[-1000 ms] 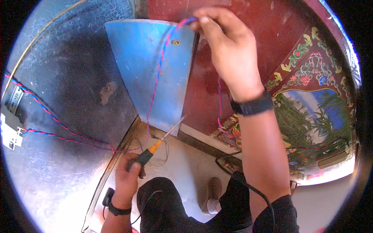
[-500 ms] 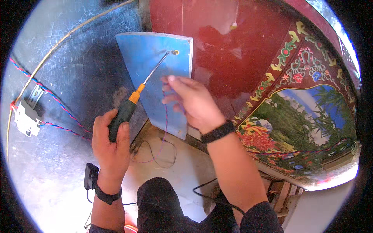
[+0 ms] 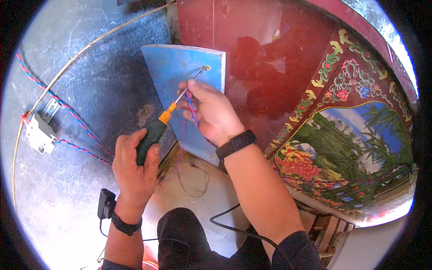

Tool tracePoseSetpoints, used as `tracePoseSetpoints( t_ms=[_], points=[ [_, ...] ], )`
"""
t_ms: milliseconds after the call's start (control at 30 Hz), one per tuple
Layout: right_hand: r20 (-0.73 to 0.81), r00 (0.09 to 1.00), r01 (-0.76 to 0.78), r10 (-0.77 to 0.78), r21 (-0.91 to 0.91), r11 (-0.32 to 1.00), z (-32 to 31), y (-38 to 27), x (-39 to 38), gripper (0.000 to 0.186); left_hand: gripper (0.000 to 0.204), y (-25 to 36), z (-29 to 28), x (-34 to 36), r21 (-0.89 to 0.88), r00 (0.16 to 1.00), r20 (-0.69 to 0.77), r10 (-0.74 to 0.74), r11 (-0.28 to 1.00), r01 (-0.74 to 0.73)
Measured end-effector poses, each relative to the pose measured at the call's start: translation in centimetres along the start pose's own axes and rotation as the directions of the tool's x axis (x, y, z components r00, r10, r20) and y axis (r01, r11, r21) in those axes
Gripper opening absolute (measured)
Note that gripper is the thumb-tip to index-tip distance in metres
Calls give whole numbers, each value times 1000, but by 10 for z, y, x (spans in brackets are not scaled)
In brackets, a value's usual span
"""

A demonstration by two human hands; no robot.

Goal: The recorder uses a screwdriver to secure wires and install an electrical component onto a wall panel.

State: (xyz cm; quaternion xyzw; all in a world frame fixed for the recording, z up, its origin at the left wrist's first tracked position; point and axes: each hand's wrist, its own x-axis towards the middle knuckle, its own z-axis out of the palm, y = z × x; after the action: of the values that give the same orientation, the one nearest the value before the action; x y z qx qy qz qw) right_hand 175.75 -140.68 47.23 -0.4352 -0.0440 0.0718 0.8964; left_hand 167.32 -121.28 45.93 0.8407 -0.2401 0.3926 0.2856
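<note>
Slantwise, a screwdriver [image 3: 165, 118] with dark green grip, orange collar and slim bright shaft crosses before the blue panel [image 3: 175, 63], tip at the panel's yellowish fitting [image 3: 207, 68]. The left hand [image 3: 135, 173] has fingers wrapped round the grip; the right hand's [image 3: 211, 108] pinch the shaft, twisted red-and-blue wire [image 3: 191, 106] along the palm.

Hands: two bare, one left hand [image 3: 136, 173] and one right hand [image 3: 213, 110]. Wristbands: two, both black, one per wrist [image 3: 126, 224] [image 3: 237, 143]. Screwdrivers: one, with dark-green-and-orange handle and steel shaft [image 3: 165, 118]. Twisted red-and-blue wire: at least four visible stretches, two at the left wall [image 3: 55, 96] [image 3: 78, 145], one at the right hand [image 3: 191, 105], one across the landscape; whether these join cannot be told. Flat blue panels: one [image 3: 173, 76]. White box-shaped devices: one [image 3: 40, 135]. Slotted metal rails: one [image 3: 50, 109]. Small black box-shaped devices: one [image 3: 106, 203]. Painted landscapes: one [image 3: 342, 135].
</note>
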Motion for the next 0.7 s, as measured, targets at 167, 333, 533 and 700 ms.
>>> tracePoseSetpoints(
  t_ms=[167,333,533,700],
  points=[
    [-9,1000,9,-9,26,1000,-3,0,3,24,31,4,0,6,39,1000,13,10,999,-10],
    [5,1000,0,-1,53,999,-5,-1,4,24,33,2,2,6,72,997,-3,77,994,-77],
    [41,999,22,-27,101,995,-3,0,11,22,31,1,-9,17,143,992,-12,127,982,-124],
    [60,998,17,-23,100,995,-8,3,12,22,34,16,-10,26,-385,711,228,-665,609,693]
  ],
)
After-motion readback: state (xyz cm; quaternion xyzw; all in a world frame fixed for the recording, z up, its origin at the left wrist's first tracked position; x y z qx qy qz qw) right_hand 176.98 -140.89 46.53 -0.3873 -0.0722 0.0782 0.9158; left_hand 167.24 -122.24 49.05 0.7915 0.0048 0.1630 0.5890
